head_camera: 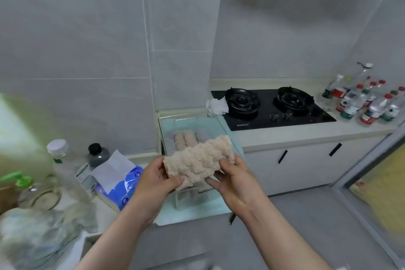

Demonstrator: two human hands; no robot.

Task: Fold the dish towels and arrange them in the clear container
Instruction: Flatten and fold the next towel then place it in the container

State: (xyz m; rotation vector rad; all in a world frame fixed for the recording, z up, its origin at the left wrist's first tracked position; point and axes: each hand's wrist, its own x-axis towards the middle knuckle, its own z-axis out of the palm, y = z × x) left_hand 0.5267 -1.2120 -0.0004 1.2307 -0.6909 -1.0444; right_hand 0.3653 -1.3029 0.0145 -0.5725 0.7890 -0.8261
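right now both hands are holding a fluffy beige dish towel (pixel 198 160) up in the air, just above the near end of the clear container (pixel 188 196). the left hand (pixel 157 178) is gripping the towel's left edge, thumb on top and fingers curling under the fabric. the right hand (pixel 232 178) is pinching the right edge, thumb on the near face and fingers tucking behind. the towel is hanging between them in a bunched, rumpled band, rising toward the right.

the container is sitting on a pale blue mat (pixel 197 212) at the corner of the counter (pixel 285 136). inside its far half, rolled towels (pixel 185 138) are standing side by side, beige in the middle and greyish at the sides; blur is hiding the exact count.

to the left, a blue tissue pack (pixel 126 186) is lying beside the mat, with a dark-capped jar (pixel 97 155) and a white-capped clear bottle (pixel 59 151) behind it. a blurred heap of cloth (pixel 32 232) is lying at the lower left. to the right, a black two-burner hob (pixel 271 107) is sitting in the counter, a crumpled white tissue (pixel 217 105) at its left edge, and a cluster of plastic bottles (pixel 361 101) is standing beyond it.
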